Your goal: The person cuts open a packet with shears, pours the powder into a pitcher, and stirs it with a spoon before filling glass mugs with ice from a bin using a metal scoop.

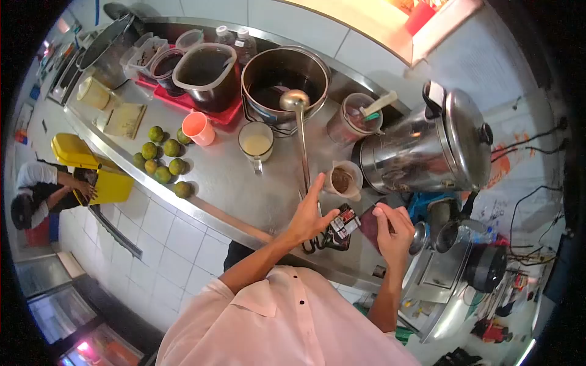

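My left hand [308,213] hovers over the front of the steel counter, index finger stretched out and thumb apart. Its thumb tip is right at a black sachet [346,223] with a red and white label. Across from it, my right hand [395,230] has thumb and fingertips pinched together beside a dark maroon piece [370,224]; what they hold, if anything, I cannot tell. Black looped handles [311,245] show below the left hand. Just beyond both hands stands a translucent plastic cup [343,179] with brown contents. A long-handled ladle [300,131] overlaps the pot.
A pot [250,67] of dark liquid, a glass mug [256,145] of pale liquid and a pink cup [198,128] stand farther back. Several green citrus fruits [162,174] lie left. A large steel urn [397,149] stands right. Another person [39,192] handles a yellow bin [116,183].
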The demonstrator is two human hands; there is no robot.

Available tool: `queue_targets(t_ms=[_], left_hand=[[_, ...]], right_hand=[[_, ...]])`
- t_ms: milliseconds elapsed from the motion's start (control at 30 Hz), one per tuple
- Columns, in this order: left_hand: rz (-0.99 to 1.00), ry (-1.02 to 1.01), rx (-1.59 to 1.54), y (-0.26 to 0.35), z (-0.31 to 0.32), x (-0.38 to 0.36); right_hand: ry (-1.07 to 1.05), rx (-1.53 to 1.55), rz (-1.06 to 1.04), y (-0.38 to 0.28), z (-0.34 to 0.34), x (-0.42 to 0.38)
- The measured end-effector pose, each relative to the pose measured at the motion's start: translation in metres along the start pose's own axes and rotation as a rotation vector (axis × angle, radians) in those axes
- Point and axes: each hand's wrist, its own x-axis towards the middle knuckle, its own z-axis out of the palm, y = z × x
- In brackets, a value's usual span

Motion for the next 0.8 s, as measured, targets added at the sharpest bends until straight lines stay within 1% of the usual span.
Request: queue_targets(t_ms=[67,167,267,367,467,567,600,667,700,767,800], left_hand=[[0.036,0.023,0.016,0.009,-0.015,-0.018],[0.004,0.091,0.072,-0.016,-0.031,-0.05],[-0.105,0.184,0.134,-0.035,-0.048,-0.075],[-0.193,0.268,0.123,-0.05,-0.064,-0.088],[-0.198,0.357,0.054,-0.044,-0.078,-0.085],[-0.274,0.436,-0.03,-0.037,-0.091,-0.083],[-0.245,0.454,-0.017,-0.038,-0.095,-0.083],[-0.272,0.469,-0.023,-0.041,-0.103,-0.086],[-0.287,0.479,-0.026,-0.04,-0.106,-0.088],[-0.254,0.463,-0.071,-0.055,-0.108,-0.089],[-0.239,0.449,-0.074,-0.058,-0.108,-0.088]], right_hand=[[0.069,0.016,0.026,0.002,0.001,-0.014],[0.091,0.051,0.015,0.009,0.007,-0.035],[0.165,0.086,0.105,0.003,0.006,-0.045],[0.13,0.075,0.052,0.022,0.013,-0.057],[0.252,0.256,0.306,0.03,0.021,-0.069],[0.425,0.731,0.639,0.048,0.034,-0.079],[0.497,0.886,0.661,0.049,0.038,-0.072],[0.626,1.192,0.705,0.052,0.046,-0.057],[0.647,1.238,0.701,0.051,0.051,-0.045],[0.701,1.335,0.687,0.047,0.065,-0.012],[0.674,1.326,0.692,0.045,0.071,0.005]])
